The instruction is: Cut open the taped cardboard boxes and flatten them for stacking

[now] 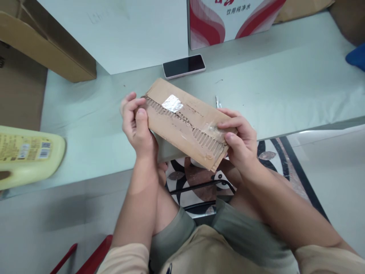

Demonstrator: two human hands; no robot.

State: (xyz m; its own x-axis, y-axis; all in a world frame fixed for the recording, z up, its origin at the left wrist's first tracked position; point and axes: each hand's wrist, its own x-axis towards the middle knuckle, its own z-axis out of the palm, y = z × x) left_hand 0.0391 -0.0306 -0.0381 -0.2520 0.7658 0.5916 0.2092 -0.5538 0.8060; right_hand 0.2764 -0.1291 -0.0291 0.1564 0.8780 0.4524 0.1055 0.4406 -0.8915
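A flat brown cardboard box is held up between both hands over the near edge of the table, tilted down to the right. Torn corrugated strips run along its face, and a square of silver foil tape is stuck near its upper left. My left hand grips the left end, thumb on the face and fingers curled at the edge. At the right end, my right hand pinches the box with thumb and forefinger on its face. Just beyond that hand lies a small metal object, partly hidden, its kind unclear.
A phone lies behind the box, before a white panel. A red and white carton stands at the back. On the left are a yellow bottle lying down and an open cardboard box. A blue object sits far right.
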